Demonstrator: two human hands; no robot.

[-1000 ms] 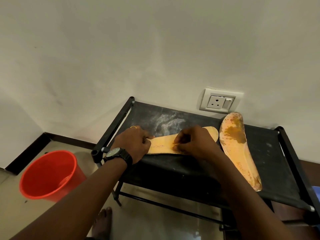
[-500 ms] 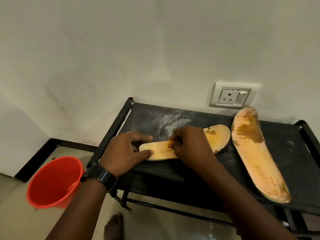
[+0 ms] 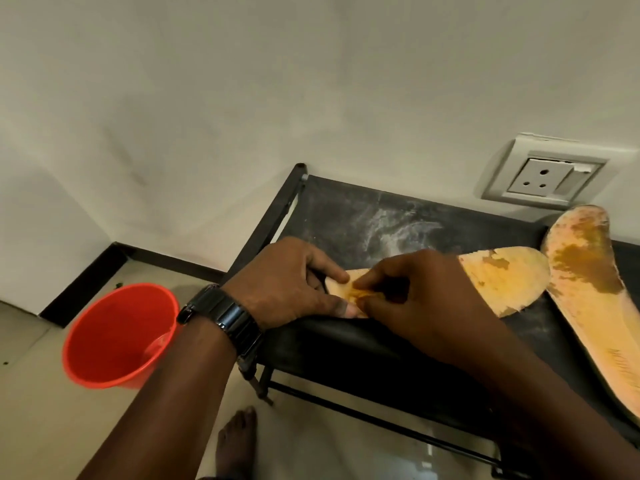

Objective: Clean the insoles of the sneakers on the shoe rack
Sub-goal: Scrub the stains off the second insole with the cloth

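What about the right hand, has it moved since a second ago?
Yes: the right hand slid along the insole toward the shoe rack's left rail.

Rack top is dusted white. An insole is laid across rack's middle, second insole at its right end, just beside. Bucket is set on floor left of rack.

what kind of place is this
Most likely a corner of a home, perhaps near the entrance: a low black shoe rack stands against a plain wall under a socket, a red bucket sits on the tiled floor, and a bare foot shows below.
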